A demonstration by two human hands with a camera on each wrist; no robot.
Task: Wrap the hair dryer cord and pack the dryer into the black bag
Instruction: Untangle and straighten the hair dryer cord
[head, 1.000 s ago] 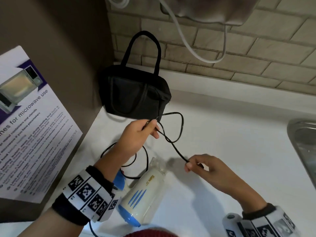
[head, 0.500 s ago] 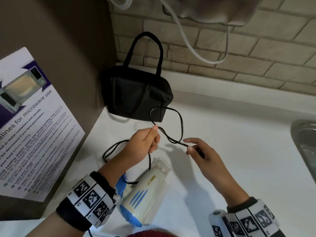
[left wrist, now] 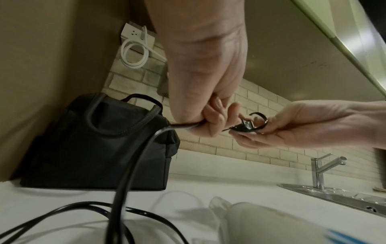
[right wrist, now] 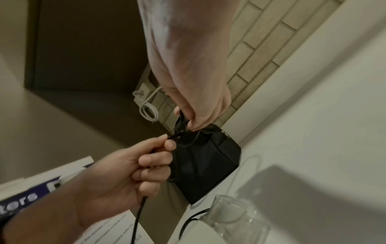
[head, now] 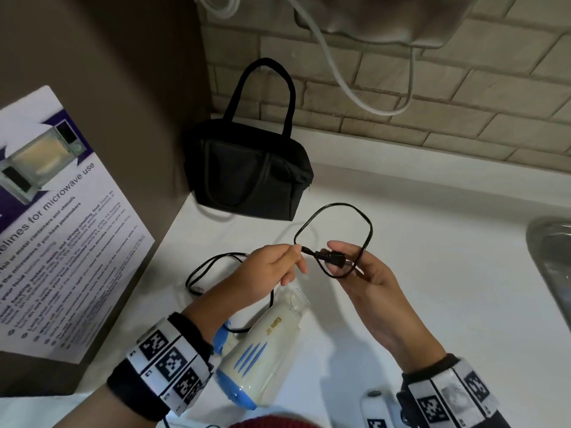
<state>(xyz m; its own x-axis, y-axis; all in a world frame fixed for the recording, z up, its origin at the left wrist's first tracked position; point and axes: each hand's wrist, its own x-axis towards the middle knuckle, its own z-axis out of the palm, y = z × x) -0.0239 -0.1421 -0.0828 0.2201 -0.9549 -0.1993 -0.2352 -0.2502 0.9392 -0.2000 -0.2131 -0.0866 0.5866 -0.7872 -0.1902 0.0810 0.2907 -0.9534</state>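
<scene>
A cream and blue hair dryer lies on the white counter, below my hands. Its black cord makes a loop above them. My left hand pinches the cord next to the plug. My right hand holds the plug and the loop's lower strand between thumb and fingers. More cord lies slack on the counter at left. The black bag stands upright in the back corner, apart from both hands. In the left wrist view the cord runs down from my left hand.
A microwave poster leans on the brown panel at left. A steel sink with a tap lies at the right. A white cable hangs on the brick wall above the bag.
My right hand slid along the cord up and left to the plug and now holds it close to my left hand. The cord loop has swung over to the right.
</scene>
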